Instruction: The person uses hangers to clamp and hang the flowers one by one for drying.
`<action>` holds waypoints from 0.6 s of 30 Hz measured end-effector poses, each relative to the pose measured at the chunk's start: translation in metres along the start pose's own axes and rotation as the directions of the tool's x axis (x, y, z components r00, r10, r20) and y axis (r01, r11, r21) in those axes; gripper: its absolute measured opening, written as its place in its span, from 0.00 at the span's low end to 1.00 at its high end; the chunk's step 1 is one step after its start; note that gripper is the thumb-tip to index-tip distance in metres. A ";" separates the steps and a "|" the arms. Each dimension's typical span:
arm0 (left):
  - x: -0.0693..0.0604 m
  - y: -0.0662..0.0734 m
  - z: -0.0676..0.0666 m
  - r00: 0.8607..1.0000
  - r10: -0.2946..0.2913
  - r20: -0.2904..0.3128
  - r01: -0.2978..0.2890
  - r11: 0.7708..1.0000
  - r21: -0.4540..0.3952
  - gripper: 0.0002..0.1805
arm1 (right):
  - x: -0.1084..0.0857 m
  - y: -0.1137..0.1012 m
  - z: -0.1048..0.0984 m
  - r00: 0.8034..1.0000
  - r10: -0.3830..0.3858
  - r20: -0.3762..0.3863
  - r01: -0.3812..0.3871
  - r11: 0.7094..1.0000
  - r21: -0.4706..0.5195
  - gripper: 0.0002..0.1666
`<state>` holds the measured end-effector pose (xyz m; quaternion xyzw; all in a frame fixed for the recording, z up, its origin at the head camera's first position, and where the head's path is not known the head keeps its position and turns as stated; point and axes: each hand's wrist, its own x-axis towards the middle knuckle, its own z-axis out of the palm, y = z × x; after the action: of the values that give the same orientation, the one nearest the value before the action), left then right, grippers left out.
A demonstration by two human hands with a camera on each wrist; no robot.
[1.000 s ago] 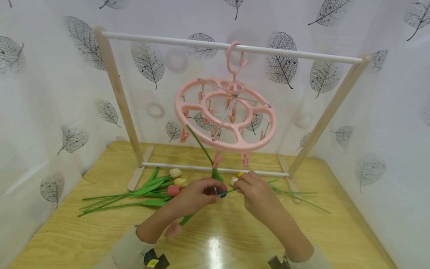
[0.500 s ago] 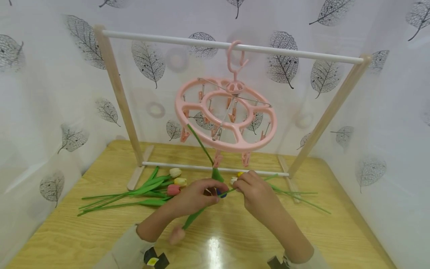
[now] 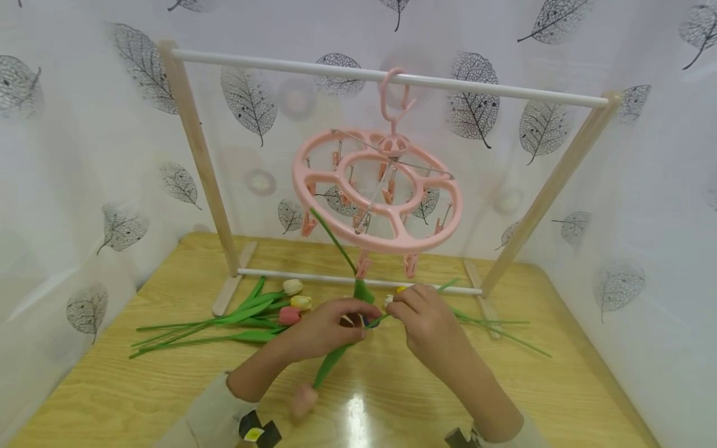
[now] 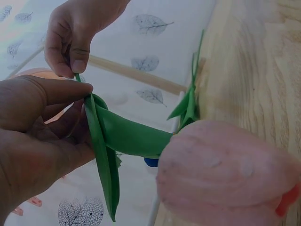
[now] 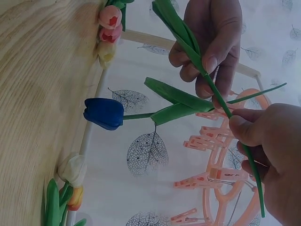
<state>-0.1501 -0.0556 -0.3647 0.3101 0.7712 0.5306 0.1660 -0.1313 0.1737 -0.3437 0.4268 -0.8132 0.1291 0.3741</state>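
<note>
An artificial pink tulip (image 4: 225,169) is held between my two hands, its bloom low and toward me. My left hand (image 3: 330,325) pinches its stem (image 5: 216,92) just by the base of the leaves. Farther along the same stem, my right hand (image 3: 430,320) pinches it between thumb and fingers, the free end sticking out beyond. Behind the hands a blue tulip (image 5: 104,114) hangs bloom down from a clip of the round pink clip hanger (image 3: 400,244). In the head view my left hand mostly covers the blue bloom.
The hanger hooks over the white top rod (image 3: 504,91) of a wooden-legged rack. Several tulips lie on the table at left, including a red-pink one (image 3: 289,316). At right, a white tulip (image 5: 72,169) and a yellow-orange one (image 5: 75,198) lie with their stems.
The pink bloom has swung slightly down and to the right, and the stem's free end has risen a little. Both hands stay nearly where they were, still gripping the stem.
</note>
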 end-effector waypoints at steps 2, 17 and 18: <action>0.000 0.000 0.000 1.000 0.010 0.002 -0.010 1.000 -0.011 0.19 | 0.001 0.000 0.000 1.000 -0.005 -0.011 0.005 1.000 -0.006 0.13; 0.001 0.001 0.000 0.999 0.007 -0.039 -0.009 0.999 -0.051 0.19 | 0.006 0.001 0.001 0.983 -0.040 -0.180 0.031 0.998 -0.054 0.16; 0.001 0.001 0.000 0.999 0.006 -0.044 -0.009 0.998 -0.058 0.19 | 0.007 0.001 0.000 0.979 -0.039 -0.200 0.029 0.998 -0.054 0.16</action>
<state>-0.1504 -0.0551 -0.3636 0.2963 0.7576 0.5603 0.1560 -0.1345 0.1703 -0.3386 0.4157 -0.7668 0.1444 0.4673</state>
